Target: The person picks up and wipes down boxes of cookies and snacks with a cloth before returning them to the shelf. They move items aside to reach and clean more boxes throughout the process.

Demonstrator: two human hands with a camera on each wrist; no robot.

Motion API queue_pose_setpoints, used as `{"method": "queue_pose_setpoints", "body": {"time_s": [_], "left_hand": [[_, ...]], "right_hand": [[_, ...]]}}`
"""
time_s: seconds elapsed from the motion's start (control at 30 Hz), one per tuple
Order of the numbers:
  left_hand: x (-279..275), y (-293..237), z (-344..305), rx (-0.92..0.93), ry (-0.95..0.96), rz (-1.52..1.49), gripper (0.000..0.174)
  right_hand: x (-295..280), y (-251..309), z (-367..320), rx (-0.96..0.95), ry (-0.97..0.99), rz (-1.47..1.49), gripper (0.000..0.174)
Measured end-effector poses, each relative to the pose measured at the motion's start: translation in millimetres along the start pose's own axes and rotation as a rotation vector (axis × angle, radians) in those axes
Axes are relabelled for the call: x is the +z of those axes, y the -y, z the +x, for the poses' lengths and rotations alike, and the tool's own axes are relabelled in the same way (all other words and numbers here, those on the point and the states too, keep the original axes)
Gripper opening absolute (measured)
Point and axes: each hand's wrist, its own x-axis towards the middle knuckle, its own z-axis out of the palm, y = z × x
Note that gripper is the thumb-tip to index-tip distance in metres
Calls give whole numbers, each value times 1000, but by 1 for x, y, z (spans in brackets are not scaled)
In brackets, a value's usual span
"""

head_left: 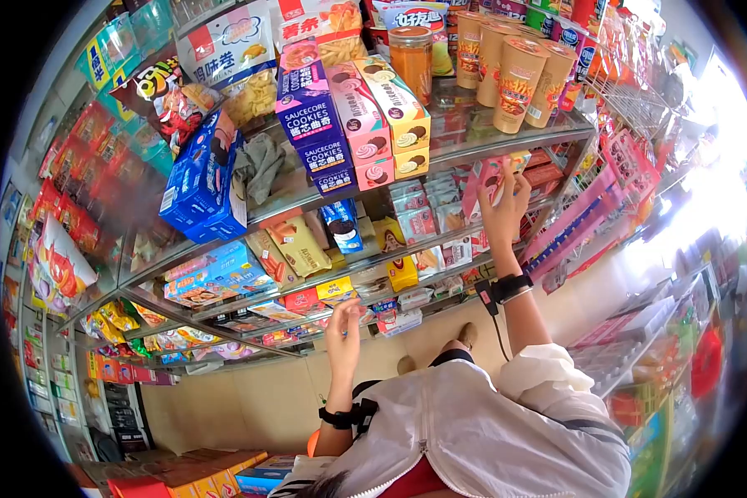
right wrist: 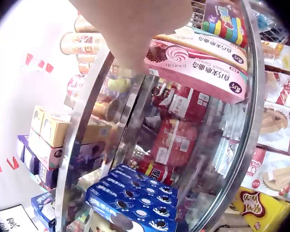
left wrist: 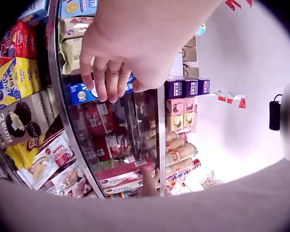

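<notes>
In the head view my right hand (head_left: 506, 206) reaches into the shelf below the glass top and grips the near end of a pink sandwich cookie box (head_left: 483, 183). The right wrist view has this pink box (right wrist: 198, 70) lying lengthwise across the shelf, with a cream-coloured box (right wrist: 208, 43) against it. Most of the right fingers are hidden there behind the wrist and boxes. My left hand (head_left: 342, 334) hangs in front of the lower shelves, fingers loosely bent and holding nothing. In the left wrist view, those fingers overlap a blue cookie box (left wrist: 82, 94) on the shelf behind.
On the glass top stand purple, pink and yellow cookie boxes (head_left: 365, 124), paper cups (head_left: 519, 83) and a grey cloth (head_left: 261, 166). Blue cookie boxes (right wrist: 135, 198) and red packets (right wrist: 171, 145) share the shelf with the pink box. A metal shelf edge (right wrist: 246, 145) runs along its front.
</notes>
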Motion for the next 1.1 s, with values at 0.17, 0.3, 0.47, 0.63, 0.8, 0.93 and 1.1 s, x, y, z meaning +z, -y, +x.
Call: {"method": "queue_pose_setpoints", "body": {"time_s": [0.17,0.3,0.47,0.63,0.8,0.93,1.1], "left_hand": [[3,-8,0,-1,34,23,23],[9,-5,-2,-26,35,-4,22],[9,-3,-5,-48,62,2,22],[8,1,-3,-58,101,17,23],[7,8,-5,-28,142,6,24],[9,-5,-9,-98,119,57,24],[10,2,-9,-93,125,4,24]], "right_hand": [[7,2,13,11,26,34,67],[1,8,-2,81,69,118,69],[-20,23,-22,258,-42,320,59],[-48,24,-22,483,-103,691,57],[-108,52,14,446,-23,964,45],[-142,78,49,382,-227,1290,46],[-152,159,93,140,-398,1429,50]]}}
